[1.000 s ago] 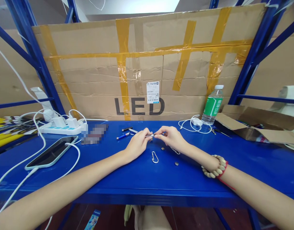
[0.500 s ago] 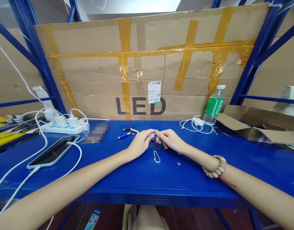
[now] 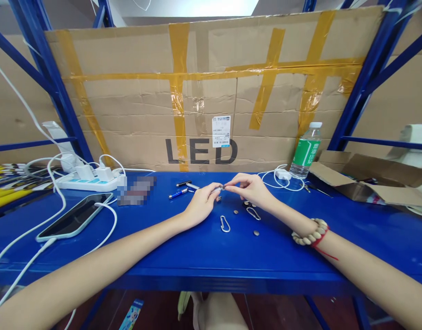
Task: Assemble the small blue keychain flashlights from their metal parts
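My left hand (image 3: 200, 204) is closed around a small silver pen-shaped tube (image 3: 216, 188) held just above the blue shelf (image 3: 204, 256). My right hand (image 3: 250, 189) pinches at the tube's right tip; what is between its fingertips is too small to name. Below the hands lie a silver carabiner clip (image 3: 224, 224), a second clip (image 3: 253, 212) and a few small round button cells (image 3: 256, 233). More pen-shaped tubes (image 3: 178, 194) lie left of my left hand. A bead bracelet (image 3: 312, 231) circles my right wrist.
A phone (image 3: 73, 217) on a white cable lies at the left, behind it a white power strip (image 3: 87, 182) with chargers. A water bottle (image 3: 304, 151) and a coiled white cable (image 3: 278, 176) stand at the back right, beside an open cardboard box (image 3: 369, 178). A taped cardboard sheet (image 3: 204, 91) forms the back wall.
My right hand dipped to the shelf by the button cells, then rose back to the tube's tip. My left hand kept its hold on the tube and lifted slightly.
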`<state>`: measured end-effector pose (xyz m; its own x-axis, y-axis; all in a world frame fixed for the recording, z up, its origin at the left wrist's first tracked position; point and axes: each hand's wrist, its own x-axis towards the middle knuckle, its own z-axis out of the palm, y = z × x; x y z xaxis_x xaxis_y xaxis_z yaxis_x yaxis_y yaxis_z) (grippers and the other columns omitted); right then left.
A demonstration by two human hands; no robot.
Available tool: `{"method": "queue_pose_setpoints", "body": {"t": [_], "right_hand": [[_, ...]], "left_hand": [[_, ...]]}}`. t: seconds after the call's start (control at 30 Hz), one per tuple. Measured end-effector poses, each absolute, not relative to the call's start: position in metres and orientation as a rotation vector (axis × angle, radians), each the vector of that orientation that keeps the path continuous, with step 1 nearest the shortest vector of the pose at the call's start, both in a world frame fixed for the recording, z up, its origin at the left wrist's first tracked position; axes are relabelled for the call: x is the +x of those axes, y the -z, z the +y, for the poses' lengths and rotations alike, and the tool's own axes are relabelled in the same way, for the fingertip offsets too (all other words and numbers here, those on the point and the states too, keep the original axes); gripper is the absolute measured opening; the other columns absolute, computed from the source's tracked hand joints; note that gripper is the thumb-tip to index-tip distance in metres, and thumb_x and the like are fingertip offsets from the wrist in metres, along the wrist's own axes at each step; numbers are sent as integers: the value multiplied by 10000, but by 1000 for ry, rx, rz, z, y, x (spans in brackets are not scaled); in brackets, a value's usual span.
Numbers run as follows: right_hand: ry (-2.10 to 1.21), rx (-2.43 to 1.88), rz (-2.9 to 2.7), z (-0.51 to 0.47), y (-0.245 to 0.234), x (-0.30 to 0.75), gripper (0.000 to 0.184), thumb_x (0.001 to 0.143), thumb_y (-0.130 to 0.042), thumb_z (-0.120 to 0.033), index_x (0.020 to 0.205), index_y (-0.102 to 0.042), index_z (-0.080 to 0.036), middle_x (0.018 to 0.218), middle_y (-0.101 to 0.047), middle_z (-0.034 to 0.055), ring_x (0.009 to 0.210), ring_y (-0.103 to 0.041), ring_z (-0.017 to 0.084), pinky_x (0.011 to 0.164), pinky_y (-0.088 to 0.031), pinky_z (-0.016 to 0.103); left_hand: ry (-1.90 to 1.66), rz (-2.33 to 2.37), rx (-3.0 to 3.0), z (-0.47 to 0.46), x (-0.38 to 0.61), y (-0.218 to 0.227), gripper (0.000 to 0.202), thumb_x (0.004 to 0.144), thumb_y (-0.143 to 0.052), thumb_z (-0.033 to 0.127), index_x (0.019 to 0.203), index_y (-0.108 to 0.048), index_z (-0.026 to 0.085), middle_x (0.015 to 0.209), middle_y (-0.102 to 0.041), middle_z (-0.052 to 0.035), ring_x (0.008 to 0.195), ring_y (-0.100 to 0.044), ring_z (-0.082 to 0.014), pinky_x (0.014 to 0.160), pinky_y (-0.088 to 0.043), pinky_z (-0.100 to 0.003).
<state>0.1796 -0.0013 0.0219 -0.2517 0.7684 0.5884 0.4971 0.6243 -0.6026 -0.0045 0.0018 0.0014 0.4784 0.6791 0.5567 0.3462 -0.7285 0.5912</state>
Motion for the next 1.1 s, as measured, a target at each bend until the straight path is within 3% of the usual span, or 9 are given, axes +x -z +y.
{"method": "queue_pose_setpoints", "body": {"t": [0.3,0.9,1.1], "right_hand": [[-546,-1006,-1947,-10,-35,178,309,615,-720,-436,717,-705,-145,713,-622,45,442,-479,74,392,-398,220],[-643,-1194,-1936,-8,-24,179,319,616,-704,-434,693,-699,-125,705,-659,56,409,-470,70,395,-364,213],[-748,-1239,-1876,-9,-22,176,343,601,-702,-465,668,-683,-129,572,-601,24,394,-416,60,385,-309,203]], "left_hand": [[-1128,774,2383,-3,-5,-2,220,911,-338,238,952,-544,172,720,-540,9,679,-526,-121,678,-403,-225],[-1108,778,2452,-2,-7,4,78,887,-389,204,828,-432,178,807,-609,-31,782,-589,-157,721,-440,-263],[-1139,829,2438,-2,-7,3,60,860,-423,168,807,-447,183,845,-636,-43,833,-607,-177,765,-457,-298]]}}
